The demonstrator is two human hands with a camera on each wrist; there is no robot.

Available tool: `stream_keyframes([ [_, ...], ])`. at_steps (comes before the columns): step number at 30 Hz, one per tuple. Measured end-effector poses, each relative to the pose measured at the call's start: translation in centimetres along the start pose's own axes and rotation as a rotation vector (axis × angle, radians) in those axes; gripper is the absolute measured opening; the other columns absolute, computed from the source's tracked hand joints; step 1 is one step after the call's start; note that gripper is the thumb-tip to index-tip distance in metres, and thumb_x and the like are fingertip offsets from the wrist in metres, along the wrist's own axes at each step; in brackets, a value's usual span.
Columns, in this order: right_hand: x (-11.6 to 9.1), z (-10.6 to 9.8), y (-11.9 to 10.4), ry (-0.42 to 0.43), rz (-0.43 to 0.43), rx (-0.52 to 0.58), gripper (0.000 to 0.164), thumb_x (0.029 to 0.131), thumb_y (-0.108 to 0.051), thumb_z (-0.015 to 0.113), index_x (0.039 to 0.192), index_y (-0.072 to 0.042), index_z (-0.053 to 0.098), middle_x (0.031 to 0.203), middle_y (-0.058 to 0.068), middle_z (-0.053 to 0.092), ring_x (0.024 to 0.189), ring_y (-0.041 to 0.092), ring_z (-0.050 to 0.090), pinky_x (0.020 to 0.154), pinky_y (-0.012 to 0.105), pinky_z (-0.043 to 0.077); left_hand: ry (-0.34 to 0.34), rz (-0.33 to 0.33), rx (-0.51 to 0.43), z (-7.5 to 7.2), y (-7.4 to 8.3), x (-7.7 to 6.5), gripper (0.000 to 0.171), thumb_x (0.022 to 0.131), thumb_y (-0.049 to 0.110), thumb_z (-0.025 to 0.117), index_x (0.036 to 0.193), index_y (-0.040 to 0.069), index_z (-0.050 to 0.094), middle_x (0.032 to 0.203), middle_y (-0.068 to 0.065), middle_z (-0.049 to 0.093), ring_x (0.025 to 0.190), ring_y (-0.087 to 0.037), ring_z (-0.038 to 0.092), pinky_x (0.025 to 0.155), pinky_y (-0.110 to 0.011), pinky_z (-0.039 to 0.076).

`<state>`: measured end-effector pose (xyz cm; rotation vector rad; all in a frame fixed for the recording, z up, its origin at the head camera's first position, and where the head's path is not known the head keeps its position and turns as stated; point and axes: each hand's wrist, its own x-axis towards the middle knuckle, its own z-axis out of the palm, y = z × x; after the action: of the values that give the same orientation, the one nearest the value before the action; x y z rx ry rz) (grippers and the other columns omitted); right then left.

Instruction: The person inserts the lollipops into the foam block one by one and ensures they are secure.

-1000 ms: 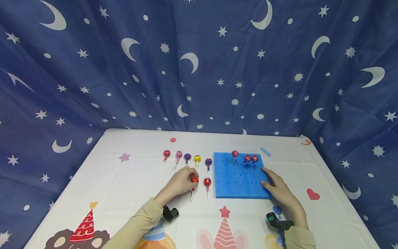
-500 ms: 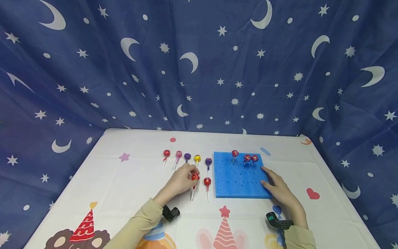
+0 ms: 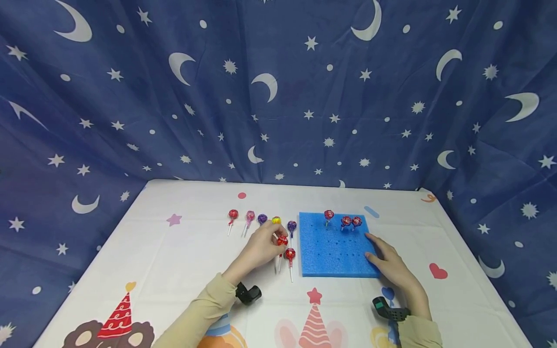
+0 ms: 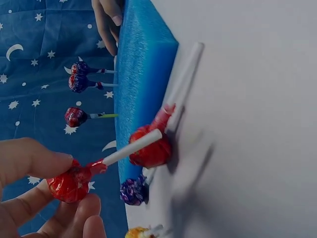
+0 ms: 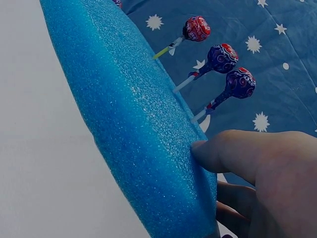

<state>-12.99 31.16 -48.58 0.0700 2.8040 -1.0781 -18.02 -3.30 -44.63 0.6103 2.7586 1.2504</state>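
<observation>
With our left grip (image 3: 259, 245), we are pinching a red lollipop (image 3: 282, 240) by its wrapped head between thumb and fingers, and we are holding it above the tabletop (image 3: 187, 261), to the left of the blue foam block (image 3: 313, 266). Close by, a second red lollipop (image 3: 290, 253) is lying with its stick pointing toward us. We are resting our right grip (image 3: 392, 266) loosely against the block's right edge, the thumb touching the foam. Three standing lollipops (image 3: 345, 221) are rising from the block's far part, two of them side by side. Beyond our left grip, a row is lying: a third red lollipop (image 3: 233, 214), a pink lollipop (image 3: 250, 216), a purple lollipop (image 3: 262, 219), a yellow lollipop (image 3: 276, 220) and a dark purple lollipop (image 3: 292, 225). Our left grip is partly hiding the yellow one. Behind everything, a blue curtain (image 3: 287, 121) is hanging.
</observation>
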Motion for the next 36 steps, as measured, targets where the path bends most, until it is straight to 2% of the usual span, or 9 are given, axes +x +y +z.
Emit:
stream_keyframes([
  [5,-0.1,0.1,0.1,0.0,0.0,-0.003,0.062,0.098,-0.027,0.05,0.151,-0.009,0.025,0.156,0.028,0.018,0.14,0.057,0.01,0.102,0.075,0.017,0.021,0.014,-0.01,0.4,0.7,0.8,0.023,0.074,0.007,0.074,0.094,0.013,0.065,0.097,-0.004,0.057,0.079,-0.014,0.057,0.068,-0.023,0.044],
  [12,-0.2,0.0,0.1,-0.004,0.002,0.004,0.062,0.097,-0.028,0.051,0.151,-0.01,0.025,0.156,0.028,0.018,0.14,0.057,0.011,0.102,0.075,0.018,0.053,0.037,-0.023,1.0,1.8,2.5,0.026,0.073,0.004,0.073,0.096,0.013,0.065,0.094,-0.005,0.056,0.082,-0.015,0.058,0.069,-0.023,0.044],
  [20,-0.2,0.0,0.1,-0.001,-0.003,0.005,0.062,0.097,-0.027,0.05,0.151,-0.009,0.025,0.156,0.028,0.019,0.141,0.057,0.01,0.102,0.076,0.016,0.043,0.031,-0.076,1.7,3.1,4.5,0.025,0.077,0.004,0.073,0.098,0.013,0.063,0.099,-0.006,0.056,0.088,-0.017,0.06,0.07,-0.025,0.046],
  [28,-0.1,0.0,0.0,0.001,0.004,-0.005,0.061,0.097,-0.026,0.05,0.151,-0.01,0.025,0.156,0.027,0.018,0.141,0.056,0.01,0.102,0.076,0.015,0.059,0.031,-0.114,2.7,3.7,6.8,0.025,0.079,0.003,0.072,0.099,0.013,0.06,0.104,-0.005,0.057,0.094,-0.019,0.061,0.076,-0.029,0.047],
  [36,0.0,0.0,-0.1,-0.009,0.012,-0.006,0.062,0.097,-0.027,0.05,0.151,-0.01,0.025,0.156,0.027,0.018,0.141,0.056,0.01,0.103,0.075,0.015,0.083,0.066,-0.12,3.4,3.7,8.6,0.024,0.079,0.001,0.071,0.096,0.012,0.059,0.103,-0.006,0.056,0.096,-0.02,0.06,0.081,-0.029,0.048],
])
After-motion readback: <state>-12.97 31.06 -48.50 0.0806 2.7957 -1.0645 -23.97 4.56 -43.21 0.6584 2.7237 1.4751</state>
